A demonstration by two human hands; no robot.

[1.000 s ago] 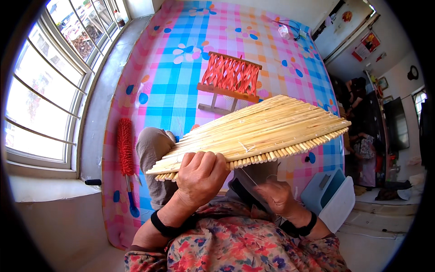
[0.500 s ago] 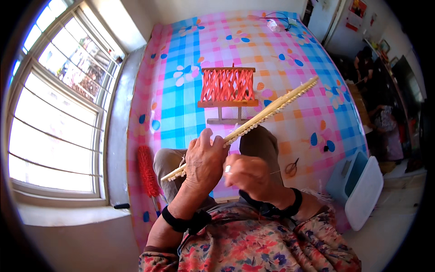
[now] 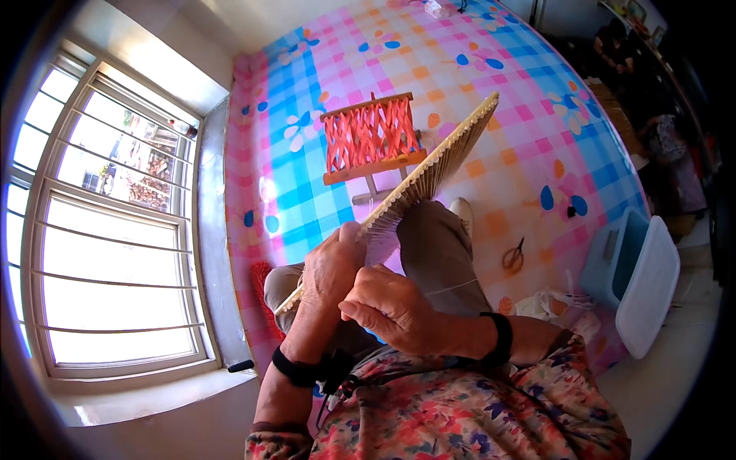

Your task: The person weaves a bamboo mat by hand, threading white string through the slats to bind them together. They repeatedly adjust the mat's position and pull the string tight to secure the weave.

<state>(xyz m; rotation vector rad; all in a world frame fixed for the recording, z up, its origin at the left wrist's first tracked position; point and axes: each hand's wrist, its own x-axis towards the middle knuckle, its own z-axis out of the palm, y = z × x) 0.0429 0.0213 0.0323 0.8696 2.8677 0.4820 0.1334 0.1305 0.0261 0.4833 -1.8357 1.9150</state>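
While the left hand clasps the tilted stick mat, the right hand curls near it. I cannot tell whether the right fingers pinch anything.

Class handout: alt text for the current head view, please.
A person's left hand grips a tilted panel of thin pale sticks, the curled right hand close by. Beyond, red strips wrap a wooden frame; scissors lie to the right on a checked sheet.
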